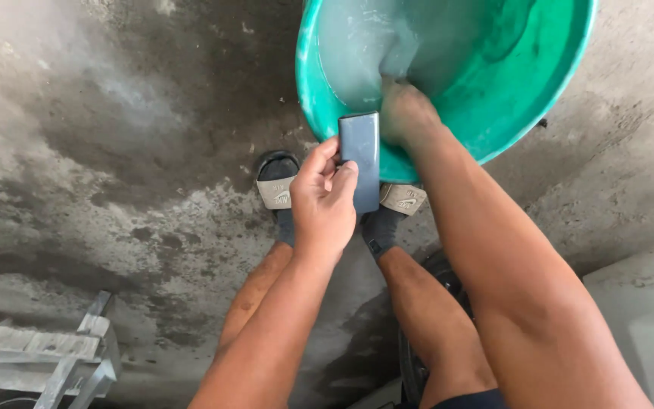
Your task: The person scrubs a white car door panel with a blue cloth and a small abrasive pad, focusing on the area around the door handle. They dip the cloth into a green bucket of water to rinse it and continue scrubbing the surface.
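My left hand (321, 198) grips a flat, dark grey rectangular block (362, 155), held upright just at the near rim of a large green plastic basin (308, 83). My right hand (404, 113) reaches down inside the basin, coated in grey paste, with its fingers partly hidden in the wet grey mix (365, 45) on the basin's inner wall. The block's top edge overlaps the rim beside my right wrist.
The basin rests on a stained, damp concrete floor (115, 151). My feet in dark socks and slide sandals (278, 185) stand right below the rim. A metal ladder frame (54, 352) lies at the lower left. A pale slab (645, 318) sits at lower right.
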